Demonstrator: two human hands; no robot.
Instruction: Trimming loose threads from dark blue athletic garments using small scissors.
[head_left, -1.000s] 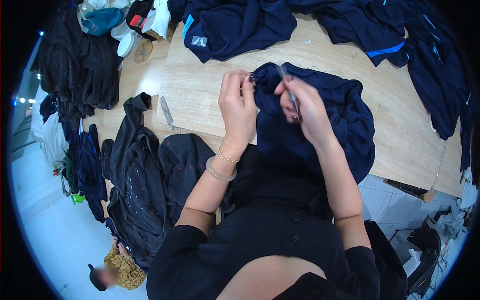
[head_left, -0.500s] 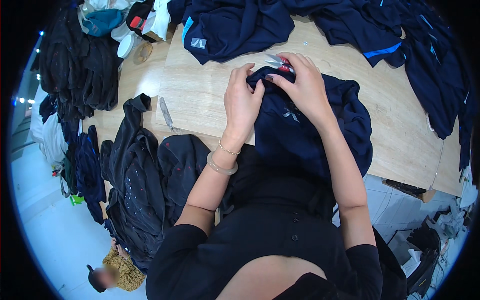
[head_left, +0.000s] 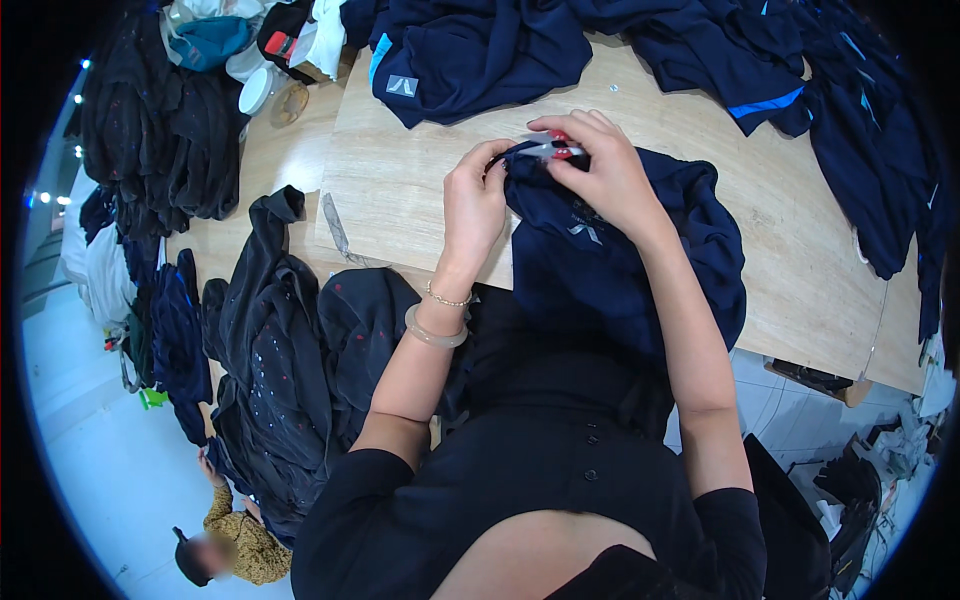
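A navy garment (head_left: 610,270) with a small pale emblem hangs over the near table edge, its upper edge lifted between my hands. My left hand (head_left: 476,200) pinches that edge at its left end. In my right hand (head_left: 607,165) is a pair of small red-handled thread snips (head_left: 557,153). Their blades point left and lie at the garment's edge, close to my left fingertips. Whether thread is between the blades is too small to tell.
Navy garments with bright blue trim (head_left: 480,60) lie along the table's far side. Black speckled garments (head_left: 275,350) are heaped at left. A clear strip (head_left: 335,225) lies on the wooden table (head_left: 400,200). Another person (head_left: 235,540) is at lower left.
The snips have turned from resting in my right palm to lying with their blades at the garment's edge. My left hand has shifted slightly left.
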